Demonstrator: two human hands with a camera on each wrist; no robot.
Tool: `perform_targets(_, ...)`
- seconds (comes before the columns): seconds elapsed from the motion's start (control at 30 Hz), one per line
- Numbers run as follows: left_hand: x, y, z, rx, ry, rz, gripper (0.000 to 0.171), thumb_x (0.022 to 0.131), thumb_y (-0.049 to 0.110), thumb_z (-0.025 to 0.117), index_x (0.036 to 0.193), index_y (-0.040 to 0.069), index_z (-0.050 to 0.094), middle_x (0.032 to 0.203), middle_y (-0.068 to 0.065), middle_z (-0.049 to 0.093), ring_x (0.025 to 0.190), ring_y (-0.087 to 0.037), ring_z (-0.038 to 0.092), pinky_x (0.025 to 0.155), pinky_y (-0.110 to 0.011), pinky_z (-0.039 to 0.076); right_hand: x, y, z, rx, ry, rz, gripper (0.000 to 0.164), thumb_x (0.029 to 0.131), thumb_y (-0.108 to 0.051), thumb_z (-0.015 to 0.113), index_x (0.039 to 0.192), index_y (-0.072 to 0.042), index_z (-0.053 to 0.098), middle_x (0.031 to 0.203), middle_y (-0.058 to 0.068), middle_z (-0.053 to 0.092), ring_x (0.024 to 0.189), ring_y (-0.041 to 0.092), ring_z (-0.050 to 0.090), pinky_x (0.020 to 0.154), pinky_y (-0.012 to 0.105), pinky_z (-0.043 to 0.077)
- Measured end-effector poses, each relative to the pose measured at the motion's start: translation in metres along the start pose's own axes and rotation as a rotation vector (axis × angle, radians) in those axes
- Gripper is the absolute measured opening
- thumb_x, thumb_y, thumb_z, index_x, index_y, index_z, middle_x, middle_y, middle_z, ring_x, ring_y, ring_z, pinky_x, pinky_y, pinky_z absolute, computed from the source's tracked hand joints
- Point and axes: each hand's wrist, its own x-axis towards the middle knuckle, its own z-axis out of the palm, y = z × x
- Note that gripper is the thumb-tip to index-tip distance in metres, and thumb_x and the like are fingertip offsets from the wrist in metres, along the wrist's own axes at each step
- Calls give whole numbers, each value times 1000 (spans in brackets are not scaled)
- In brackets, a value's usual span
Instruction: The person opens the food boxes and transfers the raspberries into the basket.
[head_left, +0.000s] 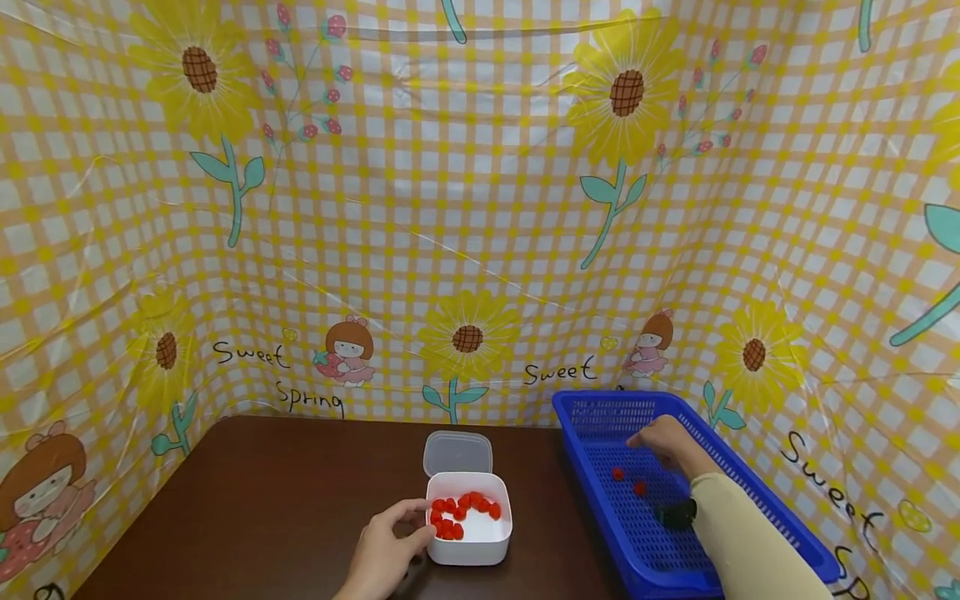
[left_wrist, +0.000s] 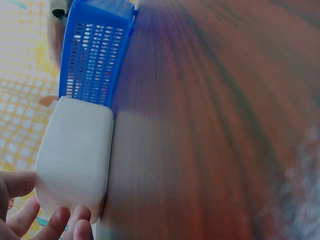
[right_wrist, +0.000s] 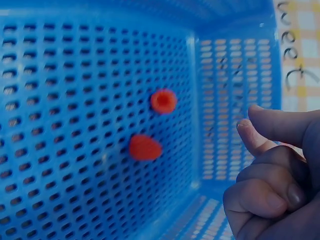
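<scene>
My left hand (head_left: 382, 546) holds the left side of a white square container (head_left: 471, 553), its thumb and fingertips at the wall. Several red raspberries (head_left: 447, 528) lie inside, mostly along the left and back. In the left wrist view the container (left_wrist: 77, 150) shows its smooth outer wall, with bent fingers around its near end. My right hand (head_left: 666, 442) is over the far part of a blue perforated basket (head_left: 592, 492). Its thumb and forefinger reach out with nothing visible between the tips; the other fingers are curled. Two raspberries, one hollow end up (right_wrist: 164, 101) and one on its side (right_wrist: 145, 148), rest on the basket floor.
A translucent lid (head_left: 457, 454) lies just behind the container on the dark brown table (head_left: 262, 508). At the right wrist, a dark object (head_left: 678, 514) overlaps the basket. Checked cloth (head_left: 480, 208) with sunflowers rises behind the table and along both sides.
</scene>
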Motion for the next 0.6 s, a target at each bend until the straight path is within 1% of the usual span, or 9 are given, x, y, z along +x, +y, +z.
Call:
perform_targets(0.07,1,0,0,1,2,6,36,87,17,77,121,7,69,94,-6,67,67,-19,64,59,-30,54,-2,-8,0,7,-3,-23,45,91,-12,67,57,-17,39,50,-9,23,44,7,20,43,24,26)
perform_targets(0.1,1,0,0,3,2,9,36,87,17,77,121,7,69,94,-6,67,67,-20,64,59,-30,54,-3,-12,0,12,-5,-31,48,91,-12,68,59,-19,33,51,-9,23,44,7,20,43,24,26)
perform_targets(0.13,1,0,0,3,2,11,36,87,17,77,121,7,69,94,-6,67,67,-20,64,59,-30,54,-4,-16,1,17,-9,-50,47,90,-12,69,59,-19,34,51,-9,23,44,7,20,43,24,25)
perform_targets(0.23,2,-1,-1,11,1,17,37,88,18,77,122,7,69,94,-5,67,68,-19,64,59,-29,54,-9,-28,5,40,-17,-101,32,90,-11,69,62,-10,54,51,-10,24,44,7,20,43,24,24)
perform_targets(0.33,2,-2,-1,13,-2,16,37,88,19,77,122,7,69,94,-5,66,68,-18,63,59,-29,53,-13,-39,9,42,-40,-138,16,91,-12,68,84,1,72,50,-10,25,44,6,20,43,24,24)
perform_targets(0.37,2,-2,-1,14,-2,16,37,88,20,77,122,7,69,94,-5,67,68,-18,63,59,-29,53,-14,-43,10,43,-48,-146,17,92,-13,68,92,3,74,50,-10,25,43,6,20,43,24,25)
perform_targets(0.47,1,-2,-1,10,-5,23,37,88,19,77,122,7,69,94,-5,67,68,-19,64,59,-29,53,-18,-55,14,34,-65,-155,25,93,-16,68,106,5,74,50,-8,28,42,6,21,44,24,25)
perform_targets(0.53,1,-2,-1,5,-6,24,37,88,19,77,122,7,69,94,-6,67,68,-20,65,59,-29,54,-21,-62,17,33,-79,-169,29,94,-17,68,113,5,72,57,-6,48,42,7,22,44,24,27)
perform_targets(0.6,1,-1,-1,1,-7,21,36,88,19,77,122,7,69,95,-6,67,68,-20,65,59,-29,54,-24,-69,20,32,-94,-180,32,95,-18,67,118,4,71,75,3,66,41,6,23,44,24,27)
